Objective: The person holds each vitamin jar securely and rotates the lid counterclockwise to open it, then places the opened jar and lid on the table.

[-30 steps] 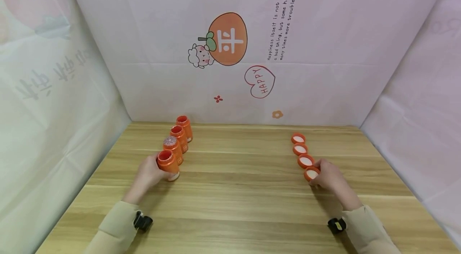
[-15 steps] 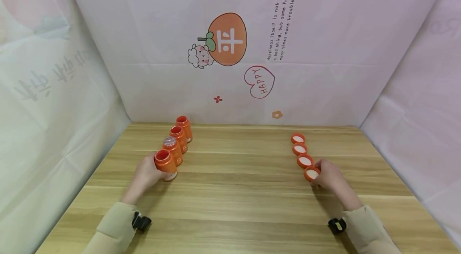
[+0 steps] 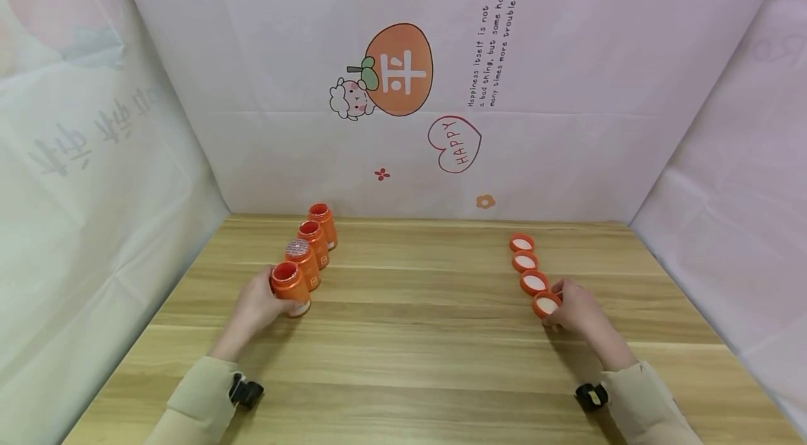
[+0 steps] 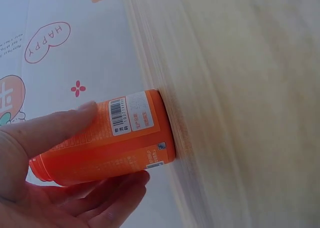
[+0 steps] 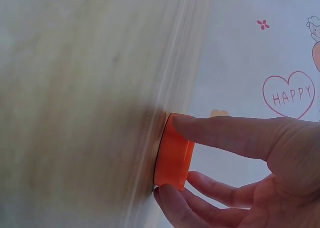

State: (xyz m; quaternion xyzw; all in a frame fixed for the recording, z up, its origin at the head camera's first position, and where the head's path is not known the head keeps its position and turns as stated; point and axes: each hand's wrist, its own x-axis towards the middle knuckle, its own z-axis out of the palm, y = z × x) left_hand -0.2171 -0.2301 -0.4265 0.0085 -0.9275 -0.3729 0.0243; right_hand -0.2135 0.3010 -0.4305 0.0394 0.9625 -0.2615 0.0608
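Note:
On the left, my left hand [image 3: 257,303] grips the nearest orange bottle [image 3: 290,287], which is uncapped and upright. In the left wrist view the thumb lies along one side of the bottle [image 4: 115,138] and the fingers along the other; its label with a barcode faces out. At the right, my right hand [image 3: 576,306] pinches the nearest orange cap [image 3: 546,305], which lies with its white inside up. The right wrist view shows thumb and fingers on opposite edges of that cap [image 5: 174,153], which sits at the table surface.
Behind the held bottle stand a bottle with a silvery seal [image 3: 299,249] and two open ones [image 3: 311,229], in a slanting row. Three more caps [image 3: 525,262] line up beyond the held cap. Printed cloth walls [image 3: 555,151] surround the wooden table [image 3: 403,333].
The left hand has shifted the nearest bottle slightly to the left over the first half second. My right hand stays at its cap with hardly any movement.

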